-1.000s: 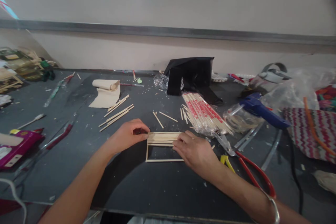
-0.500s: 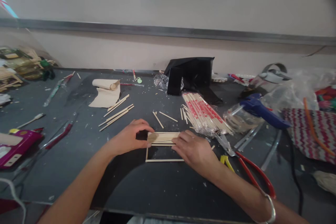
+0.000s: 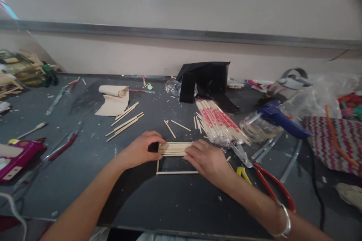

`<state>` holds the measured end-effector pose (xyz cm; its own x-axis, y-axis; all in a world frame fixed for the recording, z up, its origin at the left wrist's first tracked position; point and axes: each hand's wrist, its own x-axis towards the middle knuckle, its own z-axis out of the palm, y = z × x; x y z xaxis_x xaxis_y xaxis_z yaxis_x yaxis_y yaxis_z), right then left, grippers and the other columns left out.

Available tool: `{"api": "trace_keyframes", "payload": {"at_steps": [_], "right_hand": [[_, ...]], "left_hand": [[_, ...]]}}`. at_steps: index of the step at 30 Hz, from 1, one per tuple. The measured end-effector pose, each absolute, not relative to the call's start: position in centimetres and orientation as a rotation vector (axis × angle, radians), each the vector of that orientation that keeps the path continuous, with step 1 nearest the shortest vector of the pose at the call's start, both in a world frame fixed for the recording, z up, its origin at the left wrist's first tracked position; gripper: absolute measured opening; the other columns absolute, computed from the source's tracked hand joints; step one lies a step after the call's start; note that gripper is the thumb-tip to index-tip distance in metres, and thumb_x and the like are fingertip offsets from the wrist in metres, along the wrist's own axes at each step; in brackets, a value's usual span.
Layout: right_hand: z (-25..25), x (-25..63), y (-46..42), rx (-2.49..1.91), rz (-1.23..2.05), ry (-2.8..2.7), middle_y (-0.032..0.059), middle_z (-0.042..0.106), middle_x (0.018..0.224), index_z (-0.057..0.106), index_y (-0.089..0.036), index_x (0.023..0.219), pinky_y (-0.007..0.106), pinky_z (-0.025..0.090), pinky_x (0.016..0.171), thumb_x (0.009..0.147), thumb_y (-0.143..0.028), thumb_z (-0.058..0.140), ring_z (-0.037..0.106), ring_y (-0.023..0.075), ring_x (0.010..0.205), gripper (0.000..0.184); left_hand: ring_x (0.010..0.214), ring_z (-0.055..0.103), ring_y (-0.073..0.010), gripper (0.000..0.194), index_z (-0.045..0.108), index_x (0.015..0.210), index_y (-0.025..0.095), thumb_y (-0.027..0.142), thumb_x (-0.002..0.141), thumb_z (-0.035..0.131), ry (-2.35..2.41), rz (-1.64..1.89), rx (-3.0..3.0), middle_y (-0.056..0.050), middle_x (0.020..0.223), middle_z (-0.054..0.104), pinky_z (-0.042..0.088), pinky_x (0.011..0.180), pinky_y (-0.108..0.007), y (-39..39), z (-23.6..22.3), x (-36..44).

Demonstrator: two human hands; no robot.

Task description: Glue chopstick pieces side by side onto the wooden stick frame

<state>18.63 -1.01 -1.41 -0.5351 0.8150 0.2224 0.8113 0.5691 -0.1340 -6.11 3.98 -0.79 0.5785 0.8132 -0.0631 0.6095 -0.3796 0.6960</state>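
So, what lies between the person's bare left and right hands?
In the head view, thin pale wooden sticks lie side by side between the left hand and right hand, at the far part of a pale wooden frame.

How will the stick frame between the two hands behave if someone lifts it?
The stick frame would probably feel light, as its near part is open between thin sticks. It may twist or crack, because only slender sticks meet at its near left corner. Rolling seems unlikely: it appears to lie flat on the dark table.
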Motion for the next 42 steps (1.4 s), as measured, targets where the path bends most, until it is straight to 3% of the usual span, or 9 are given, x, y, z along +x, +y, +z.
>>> {"api": "trace_keyframes", "payload": {"at_steps": [7,12,19,33,42], "right_hand": [[-1.4,20.0,-0.6,-1.364,0.119,-2.421,0.0027,0.064,0.082,0.064,-0.02,0.09,0.025,0.039,0.067,0.09,-0.029,0.056,0.059,0.0166,0.08,0.013],[-0.5,20.4,-0.3,-1.374,0.214,-2.455,0.0021,0.063,0.078,0.066,-0.018,0.088,0.024,0.04,0.067,0.088,-0.027,0.059,0.059,0.0158,0.077,0.011],[0.7,21.4,0.6,-1.461,0.271,-2.371,-0.0001,0.064,0.076,0.066,-0.02,0.079,0.023,0.04,0.066,0.087,-0.018,0.052,0.059,0.0128,0.072,0.016],[0.8,22.4,1.2,-1.459,0.597,-2.438,-0.0038,0.063,0.074,0.064,-0.023,0.092,0.021,0.037,0.058,0.081,-0.023,0.059,0.057,0.0107,0.064,0.012],[0.1,21.5,1.2,-1.593,0.596,-2.504,-0.0026,0.064,0.075,0.054,-0.022,0.116,0.023,0.034,0.058,0.08,-0.033,0.061,0.06,0.0145,0.069,0.038]], "left_hand": [[0.089,0.059,-0.0182,0.027,0.066,0.101,0.021,0.034,0.079,0.06,1.27,0.533,1.954,-0.005,0.106,0.064,0.047,0.079,-0.031,4.4,0.3,-6.9],[0.091,0.059,-0.0195,0.028,0.066,0.101,0.022,0.037,0.077,0.063,1.242,0.479,1.976,-0.005,0.106,0.064,0.047,0.082,-0.033,4.4,0.5,-6.9],[0.113,0.048,-0.0257,0.044,0.062,0.113,0.026,0.041,0.072,0.069,1.106,0.353,2.146,-0.007,0.12,0.055,0.039,0.097,-0.041,4.1,-0.3,-6.4],[0.112,0.049,-0.0248,0.039,0.061,0.112,0.025,0.039,0.075,0.066,1.148,0.299,2.196,-0.007,0.119,0.054,0.04,0.095,-0.039,4.0,-0.5,-6.1],[0.108,0.051,-0.0234,0.037,0.062,0.108,0.023,0.035,0.074,0.068,1.158,0.307,2.208,-0.005,0.115,0.056,0.041,0.092,-0.036,4.1,-0.7,-6.0]]}}
